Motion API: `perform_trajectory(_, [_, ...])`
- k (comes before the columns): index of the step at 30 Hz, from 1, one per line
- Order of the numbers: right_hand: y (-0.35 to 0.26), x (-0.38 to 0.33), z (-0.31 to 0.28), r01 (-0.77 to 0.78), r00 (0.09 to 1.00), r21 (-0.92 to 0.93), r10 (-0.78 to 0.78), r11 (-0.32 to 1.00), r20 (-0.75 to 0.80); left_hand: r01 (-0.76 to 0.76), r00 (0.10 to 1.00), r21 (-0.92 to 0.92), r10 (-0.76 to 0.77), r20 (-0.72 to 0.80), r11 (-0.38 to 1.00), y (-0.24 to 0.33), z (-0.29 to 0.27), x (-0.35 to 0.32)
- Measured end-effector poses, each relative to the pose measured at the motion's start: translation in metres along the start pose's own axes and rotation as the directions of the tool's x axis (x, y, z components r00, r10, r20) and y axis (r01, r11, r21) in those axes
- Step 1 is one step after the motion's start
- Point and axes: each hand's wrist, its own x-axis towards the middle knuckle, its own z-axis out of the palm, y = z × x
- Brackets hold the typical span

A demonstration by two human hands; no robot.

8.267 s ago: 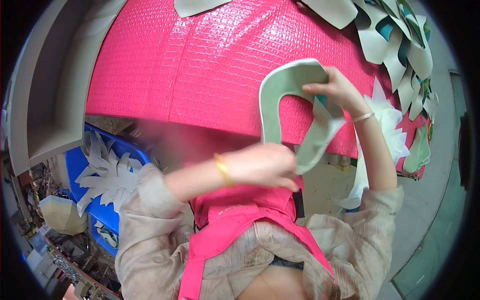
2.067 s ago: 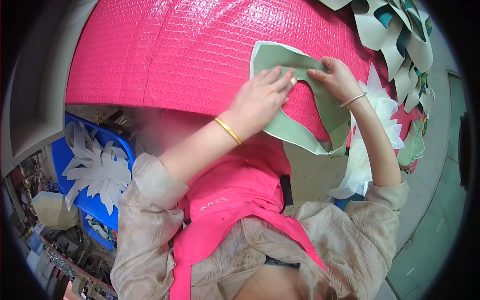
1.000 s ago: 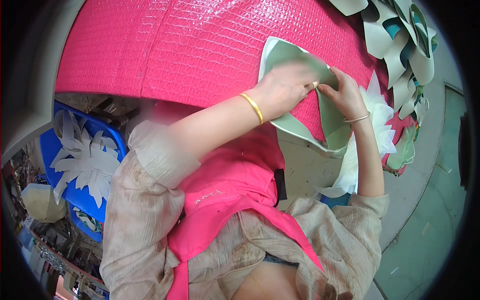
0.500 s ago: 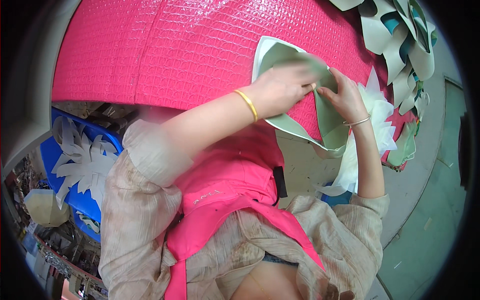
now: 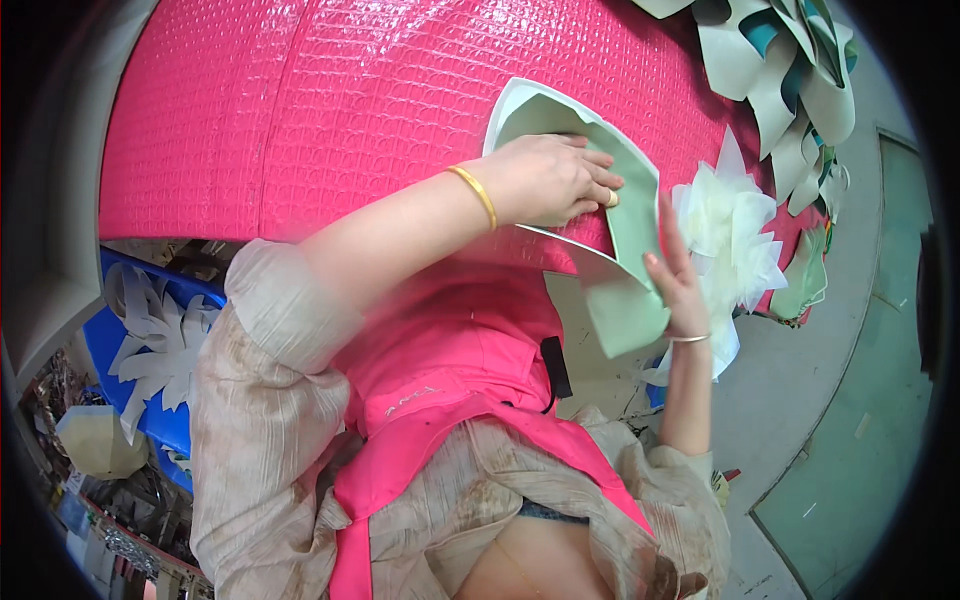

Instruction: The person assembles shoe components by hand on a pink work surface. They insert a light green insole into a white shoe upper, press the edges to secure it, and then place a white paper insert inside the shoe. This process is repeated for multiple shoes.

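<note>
A curved, pale green piece of sheet material with white edges (image 5: 632,225), shaped like a shoe upper, lies over the near edge of the pink table. Its lower end hangs past that edge. My left hand (image 5: 555,180) rests on its inner green side, fingers stretched and slightly apart. At the right edge of the piece is my right hand (image 5: 683,290), its thumb and forefinger apart; the other fingers are partly hidden. Just right of that hand sits a pile of thin white pointed pieces (image 5: 735,235).
A quilted, shiny pink cover lies on the table (image 5: 350,110). More white and green curved pieces (image 5: 770,85) hang in a heap at the upper right, with a pale green piece (image 5: 803,268) below. On the left, a blue chair (image 5: 165,420) carries white cut strips (image 5: 160,350).
My hands have come apart: the left shifted slightly left, its fingers spreading, and the right moved down along the edge. The green piece has turned, its lower end now hanging further down.
</note>
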Motion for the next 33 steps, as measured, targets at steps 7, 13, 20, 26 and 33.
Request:
perform_trajectory(7, [-0.015,-0.002,0.021,0.047,0.991,-0.56,0.031,0.827,0.128,-0.023,0.996,-0.077,0.029,0.082,0.997,-0.007,-0.008,0.005])
perform_trajectory(13, [-0.013,-0.002,0.021,0.089,0.98,-0.695,0.063,0.713,0.19,-0.122,0.991,0.062,0.119,0.056,0.991,-0.006,-0.005,0.0])
perform_trajectory(20, [-0.007,-0.021,0.018,0.236,0.965,-0.634,-0.102,0.737,0.241,-0.159,0.984,0.118,0.148,0.096,0.98,-0.007,-0.01,0.002])
perform_trajectory(26, [-0.036,-0.015,0.022,0.244,0.954,-0.735,-0.292,0.632,0.066,-0.129,0.989,0.186,0.114,0.09,0.974,-0.001,-0.009,0.0])
perform_trajectory(33, [-0.003,0.02,0.031,0.357,0.934,-0.8,-0.204,0.483,0.293,0.177,0.984,0.131,-0.173,-0.043,0.975,0.007,-0.017,-0.014])
